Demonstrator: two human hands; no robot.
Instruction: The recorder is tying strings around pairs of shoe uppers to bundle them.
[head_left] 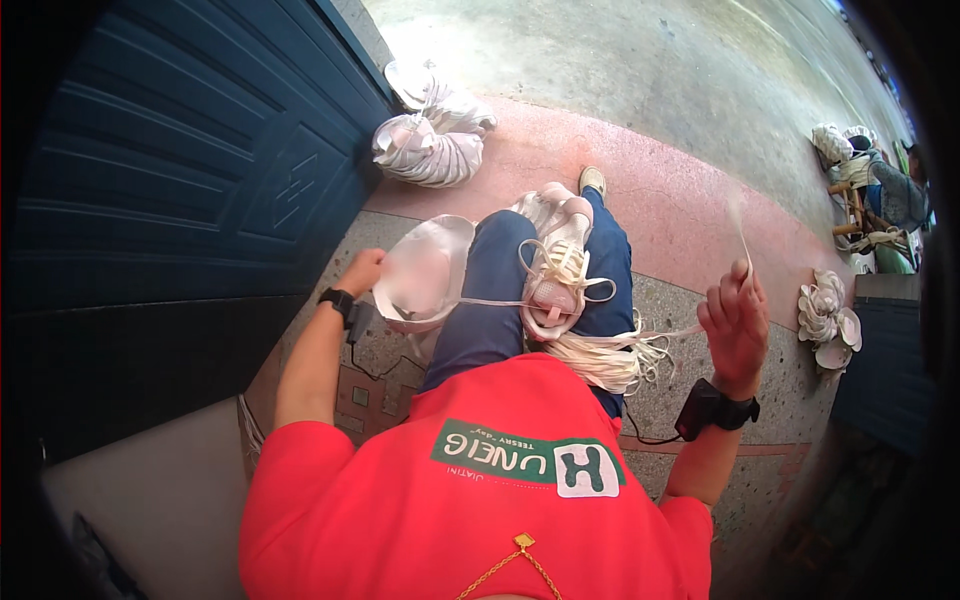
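Observation:
On my lap lies a white and pink shoe upper (553,292) with loose cream laces looped over it. My left hand (364,271) is closed at the edge of another pale shoe upper (425,272), which hangs beside my left thigh and is blurred by motion. A thin strand runs from that piece across to the upper on my lap. Raised at the right, my right hand (734,318) pinches a shoelace (746,245), whose upper end is smeared by motion. A bundle of cream laces (597,361) rests on my right thigh.
A bound stack of white uppers (432,135) stands by the dark blue door (200,150) at the left. More uppers (826,318) lie on the floor at the right. Farther right, a person (902,190) sits near bundled pieces. Cables trail from my wrist devices.

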